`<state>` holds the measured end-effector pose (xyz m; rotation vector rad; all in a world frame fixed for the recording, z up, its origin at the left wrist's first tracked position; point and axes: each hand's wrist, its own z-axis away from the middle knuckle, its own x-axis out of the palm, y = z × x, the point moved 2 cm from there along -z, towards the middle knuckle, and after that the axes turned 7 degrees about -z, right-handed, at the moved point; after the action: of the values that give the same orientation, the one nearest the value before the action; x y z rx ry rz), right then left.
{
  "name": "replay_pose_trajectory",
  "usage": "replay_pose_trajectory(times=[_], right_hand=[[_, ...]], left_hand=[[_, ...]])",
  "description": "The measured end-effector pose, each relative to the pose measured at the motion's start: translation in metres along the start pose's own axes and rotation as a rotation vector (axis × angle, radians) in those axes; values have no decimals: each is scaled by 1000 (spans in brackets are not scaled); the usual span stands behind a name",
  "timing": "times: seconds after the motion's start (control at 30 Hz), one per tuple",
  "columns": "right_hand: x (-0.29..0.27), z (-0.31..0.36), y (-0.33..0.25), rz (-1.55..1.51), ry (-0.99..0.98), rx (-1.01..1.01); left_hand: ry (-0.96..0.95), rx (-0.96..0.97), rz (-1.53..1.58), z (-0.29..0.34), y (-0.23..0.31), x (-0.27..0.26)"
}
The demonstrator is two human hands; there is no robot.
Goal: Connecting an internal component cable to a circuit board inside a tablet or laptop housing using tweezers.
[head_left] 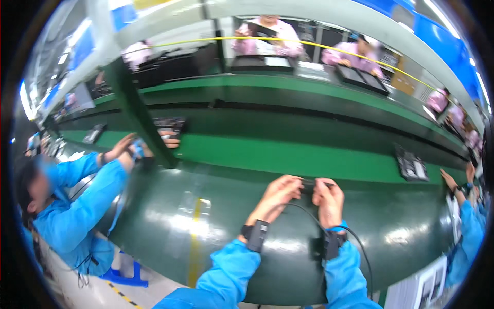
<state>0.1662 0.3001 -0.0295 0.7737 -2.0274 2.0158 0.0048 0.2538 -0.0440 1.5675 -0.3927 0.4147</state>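
In front of me, over the green worktable [278, 273], my two hands meet at a small black piece [308, 186], its kind not clear. My left hand [278, 194] pinches one end of it with bent fingers. The other end is gripped by my right hand [329, 200], its thumb and fingers closed. Both wrists carry strapped black devices, and a thin dark cable [303, 210] loops between them. My sleeves are blue.
Past the table runs a bright green conveyor belt [267, 157] with a black electronic unit [410, 164] at right. A green post [139, 113] rises at left. Beside it a co-worker [77, 201] in blue reaches to the belt; another person's arm [465, 226] reaches in from the right.
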Motion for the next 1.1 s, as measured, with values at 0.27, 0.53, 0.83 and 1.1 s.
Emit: replay_pose_trajectory(times=[0.27, 0.53, 0.83, 1.1], right_hand=[[18, -4, 15, 21, -69, -10], [-19, -23, -3, -237, 90, -178], [-334, -133, -159, 20, 938, -11], [-468, -195, -165, 322, 942, 210]], left_hand=[[19, 13, 28, -3, 2, -26], [-60, -1, -141, 0, 5, -11], [42, -9, -49, 10, 18, -16], [54, -36, 34, 4, 9, -17]])
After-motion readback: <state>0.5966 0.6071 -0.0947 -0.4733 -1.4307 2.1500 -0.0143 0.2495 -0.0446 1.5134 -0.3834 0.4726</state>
